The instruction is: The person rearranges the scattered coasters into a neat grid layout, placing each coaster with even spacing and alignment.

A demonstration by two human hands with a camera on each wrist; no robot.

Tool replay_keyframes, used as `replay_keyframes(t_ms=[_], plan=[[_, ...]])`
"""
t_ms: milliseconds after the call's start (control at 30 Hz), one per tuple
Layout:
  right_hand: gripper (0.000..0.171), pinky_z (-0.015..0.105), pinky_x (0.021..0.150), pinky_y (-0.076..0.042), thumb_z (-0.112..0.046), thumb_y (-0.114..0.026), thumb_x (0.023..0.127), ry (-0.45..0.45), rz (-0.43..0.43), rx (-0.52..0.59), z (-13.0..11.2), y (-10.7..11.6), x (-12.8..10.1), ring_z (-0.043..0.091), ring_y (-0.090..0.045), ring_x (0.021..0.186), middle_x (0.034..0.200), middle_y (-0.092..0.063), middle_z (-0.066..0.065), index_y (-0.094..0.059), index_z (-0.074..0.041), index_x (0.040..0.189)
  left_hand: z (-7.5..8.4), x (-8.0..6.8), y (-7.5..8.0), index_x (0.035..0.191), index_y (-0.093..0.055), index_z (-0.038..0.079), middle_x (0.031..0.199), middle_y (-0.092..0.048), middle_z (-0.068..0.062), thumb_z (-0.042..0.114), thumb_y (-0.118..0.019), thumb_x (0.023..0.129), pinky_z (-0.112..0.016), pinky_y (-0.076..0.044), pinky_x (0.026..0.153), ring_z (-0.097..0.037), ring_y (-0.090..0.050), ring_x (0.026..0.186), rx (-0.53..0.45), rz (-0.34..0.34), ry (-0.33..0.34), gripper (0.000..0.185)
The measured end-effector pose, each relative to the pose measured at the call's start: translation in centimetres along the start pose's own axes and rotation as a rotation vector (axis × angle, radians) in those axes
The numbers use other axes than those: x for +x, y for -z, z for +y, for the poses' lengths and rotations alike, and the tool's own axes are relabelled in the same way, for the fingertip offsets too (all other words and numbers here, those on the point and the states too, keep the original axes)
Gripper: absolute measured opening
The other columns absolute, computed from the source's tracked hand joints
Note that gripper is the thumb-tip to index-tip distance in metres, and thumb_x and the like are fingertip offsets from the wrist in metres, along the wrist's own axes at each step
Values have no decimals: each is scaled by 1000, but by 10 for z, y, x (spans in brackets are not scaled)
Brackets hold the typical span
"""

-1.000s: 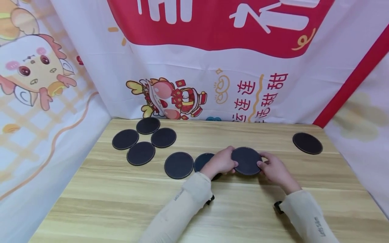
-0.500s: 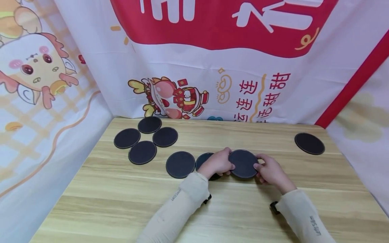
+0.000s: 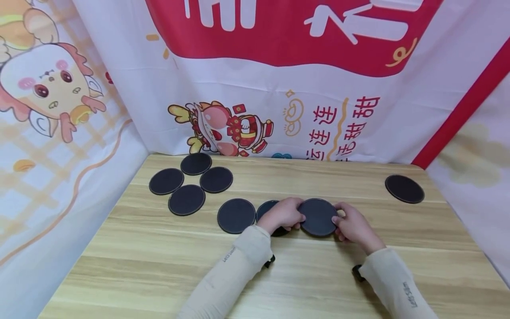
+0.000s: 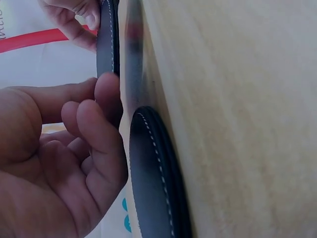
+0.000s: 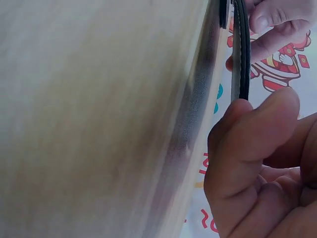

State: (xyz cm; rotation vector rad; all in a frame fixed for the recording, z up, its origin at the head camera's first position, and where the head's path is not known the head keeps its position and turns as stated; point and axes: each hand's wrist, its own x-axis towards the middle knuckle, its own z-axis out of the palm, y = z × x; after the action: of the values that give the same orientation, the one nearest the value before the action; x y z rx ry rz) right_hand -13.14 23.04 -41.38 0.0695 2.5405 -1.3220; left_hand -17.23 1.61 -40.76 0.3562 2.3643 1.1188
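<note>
A round black coaster (image 3: 318,217) with a stitched edge is held by both hands, low over the wooden table. My left hand (image 3: 284,213) pinches its left edge between thumb and fingers, and my right hand (image 3: 352,225) pinches the right edge. The left wrist view has this coaster (image 4: 105,49) edge-on above the wood. From the right wrist, a strip of table shows beneath the coaster (image 5: 241,59). Partly hidden under my left hand lies a second coaster (image 3: 266,208), its left edge meeting a third coaster (image 3: 237,215).
Several more black coasters (image 3: 187,200) form a cluster at the back left of the table (image 3: 311,279). A single coaster (image 3: 404,188) lies at the far right. Printed cloth (image 3: 255,84) hangs behind the table and along its sides.
Both hands have brought the held coaster a little left and down toward the table, closer to the coaster under the left hand. The coasters lying on the table have stayed put.
</note>
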Motion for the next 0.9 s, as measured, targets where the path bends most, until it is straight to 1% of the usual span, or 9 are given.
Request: replay_keyframes(t_ms=[100, 200, 333, 367, 467, 700, 800, 900], plan=[[35, 32, 43, -48, -1, -50, 103, -8, -10, -10, 2, -2, 3, 19, -55, 48, 63, -58, 11, -46, 3, 137, -1, -1, 0, 135, -61, 11, 70, -68, -12, 10, -63, 100, -28, -52, 50, -19, -63, 63, 53, 11, -3, 36], [36, 32, 44, -49, -2, -50, 103, -5, -23, -31, 3, -3, 5, 19, -55, 48, 63, -58, 11, -45, 4, 139, -1, -1, 0, 141, -57, 10, 71, -68, -11, 13, -63, 100, -29, -53, 51, -19, -63, 63, 80, 9, 18, 41], [40, 32, 44, -50, -2, -50, 103, -21, -36, -61, 1, -4, 5, 19, -55, 48, 64, -58, 12, -44, 4, 141, -1, -1, -1, 151, -48, 9, 73, -67, -12, 14, -63, 101, -30, -55, 52, -21, -63, 63, 58, -7, 48, 52], [40, 32, 44, -50, -3, -50, 103, -25, -38, -72, 0, -5, 5, 19, -55, 48, 64, -58, 13, -43, 3, 142, -1, -1, -1, 151, -47, 9, 74, -67, -13, 14, -63, 101, -30, -55, 53, -21, -63, 62, 51, -10, 50, 53], [43, 31, 44, -49, -4, -51, 102, -33, -47, -111, -2, -7, 5, 19, -55, 48, 64, -59, 14, -42, 3, 144, -1, -1, -1, 151, -46, 9, 73, -65, -13, 14, -63, 101, -31, -56, 52, -22, -62, 61, 31, -11, 51, 53], [44, 30, 42, -49, -5, -55, 100, 2, -41, -242, -8, -8, 4, 18, -55, 43, 61, -59, 11, -44, 6, 141, -2, -2, -2, 152, -43, 7, 71, -65, -12, 12, -68, 98, -30, -55, 51, -19, -59, 57, 33, -12, 49, 59], [45, 30, 42, -50, -4, -56, 100, -2, -42, -256, -9, -9, 4, 18, -56, 43, 59, -58, 11, -43, 7, 142, -3, -1, -3, 153, -42, 6, 72, -65, -11, 10, -69, 96, -30, -55, 50, -19, -59, 56, 45, -7, 37, 63], [46, 31, 43, -50, -4, -56, 100, -3, -43, -263, -9, -10, 4, 18, -56, 43, 60, -58, 12, -43, 7, 143, -4, 0, -4, 152, -44, 7, 78, -65, -9, 7, -70, 95, -29, -54, 49, -19, -61, 57, 58, 6, 27, 62]])
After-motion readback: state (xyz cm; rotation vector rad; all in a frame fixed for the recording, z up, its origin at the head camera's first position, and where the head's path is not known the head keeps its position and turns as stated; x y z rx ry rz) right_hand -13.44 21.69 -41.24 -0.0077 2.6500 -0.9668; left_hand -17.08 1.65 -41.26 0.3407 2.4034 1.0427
